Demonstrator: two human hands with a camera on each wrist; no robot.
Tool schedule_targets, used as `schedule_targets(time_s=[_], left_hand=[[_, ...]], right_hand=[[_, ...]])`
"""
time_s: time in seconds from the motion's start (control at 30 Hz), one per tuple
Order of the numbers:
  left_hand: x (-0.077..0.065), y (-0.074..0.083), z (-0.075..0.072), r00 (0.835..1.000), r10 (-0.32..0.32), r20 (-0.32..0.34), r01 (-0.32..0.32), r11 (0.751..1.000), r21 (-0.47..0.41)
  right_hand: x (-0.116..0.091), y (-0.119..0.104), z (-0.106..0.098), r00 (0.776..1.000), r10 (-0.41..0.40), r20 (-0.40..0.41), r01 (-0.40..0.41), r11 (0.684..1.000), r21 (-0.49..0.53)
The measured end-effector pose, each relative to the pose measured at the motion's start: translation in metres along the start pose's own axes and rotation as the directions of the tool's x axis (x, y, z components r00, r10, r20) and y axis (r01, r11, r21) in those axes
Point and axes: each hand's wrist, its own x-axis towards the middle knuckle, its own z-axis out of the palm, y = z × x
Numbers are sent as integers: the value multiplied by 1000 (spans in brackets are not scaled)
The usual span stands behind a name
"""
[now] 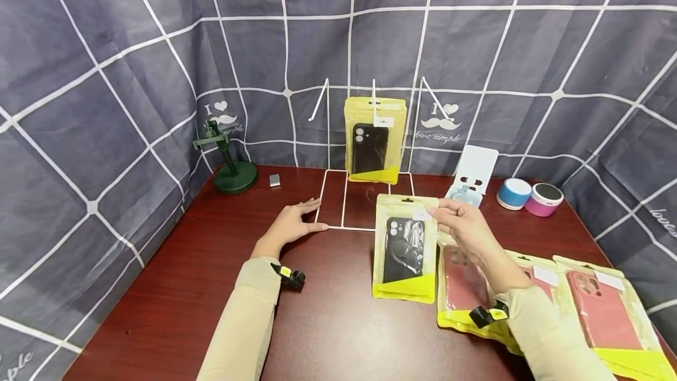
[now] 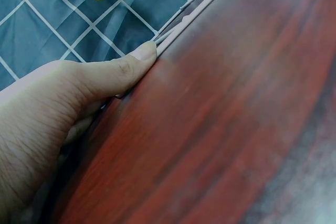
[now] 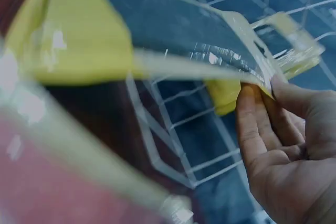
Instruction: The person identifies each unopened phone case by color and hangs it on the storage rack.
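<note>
My right hand (image 1: pixel 468 228) pinches the upper right corner of a packaged black phone case (image 1: pixel 404 249), a clear pouch with a yellow bottom, held upright before a white wire display rack (image 1: pixel 344 201). The right wrist view shows thumb and fingertips on the pouch (image 3: pixel 184 51) edge. My left hand (image 1: pixel 288 225) rests at the rack's left front corner, fingers extended; its thumb (image 2: pixel 121 72) touches the base wire in the left wrist view. Another packaged black phone case (image 1: pixel 370 149) hangs on the rack's middle hook. The outer hooks hold nothing.
Several packaged pink phone cases (image 1: pixel 608 310) lie at the right. Behind stand a white phone stand (image 1: pixel 477 166), a blue round speaker (image 1: pixel 514 193) and a pink one (image 1: pixel 543 200). At the back left are a green stand (image 1: pixel 235 178) and a small silver-grey block (image 1: pixel 274 180).
</note>
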Motion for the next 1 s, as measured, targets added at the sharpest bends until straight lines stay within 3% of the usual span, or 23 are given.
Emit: schedule_targets(time_s=[0.13, 0.27, 0.37, 0.47, 0.63, 0.7, 0.83, 1.0], left_hand=[[1, -1, 1, 1000, -6, 3, 6, 1000, -2], [1, -1, -2, 1000, -14, 20, 14, 1000, 9], [2, -4, -7, 1000, -21, 23, 21, 999, 32], [2, -8, -13, 1000, -25, 10, 24, 998, 51], [3, -9, -14, 1000, -22, 19, 21, 998, 54], [4, -8, -13, 1000, -20, 15, 19, 999, 51], [3, -4, -9, 1000, -10, 2, 10, 999, 36], [2, 0, -1, 1000, -6, 13, 5, 999, 37]], right_hand=[[-2, -27, 13, 997, -69, -26, 70, 997, 12], [-2, -57, 33, 974, -218, -62, 203, 960, -192], [3, -79, 54, 937, -339, -79, 302, 905, -299], [11, -96, 75, 900, -428, -88, 387, 875, -291], [22, -116, 99, 817, -557, -149, 503, 816, -285], [27, -119, 104, 786, -586, -194, 532, 802, -271], [38, -121, 109, 747, -600, -286, 544, 799, -255], [49, -118, 107, 720, -601, -347, 502, 796, -338]])
